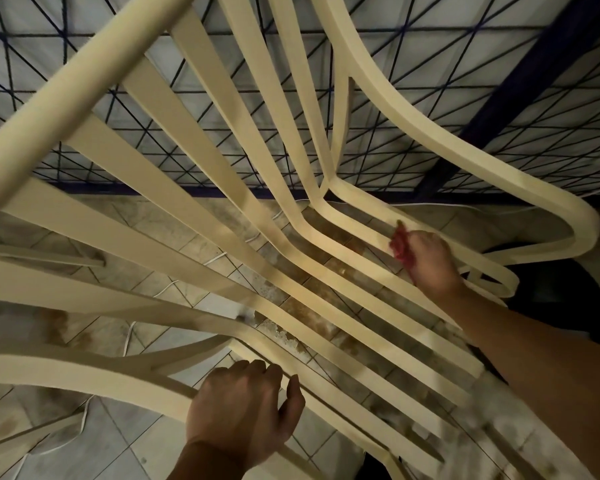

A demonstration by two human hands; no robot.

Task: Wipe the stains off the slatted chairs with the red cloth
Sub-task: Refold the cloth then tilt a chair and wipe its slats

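A cream plastic slatted chair (84,88) fills the view from above, its back slats sweeping down from 11 o'clock and bending into seat slats that run toward 4 o'clock. At 3 o'clock the right hand (426,261) is closed around a crumpled red cloth (400,245), which it presses against a seat slat just inside the curved armrest; only a small bunch of cloth shows past the knuckles. At 6 o'clock the left hand (243,410) grips the chair's near side, fingers curled over a slat and thumb set on the edge beside them. The seat's front edge at 5 o'clock looks mottled, though it is blurred. Below the slats lies a pale tiled floor (94,441) with brown blotches and a thin white cable (129,336). Across 12 o'clock stands a white panel crossed by dark blue wire (465,64), with a dark blue metal post (530,74) at 2 o'clock.
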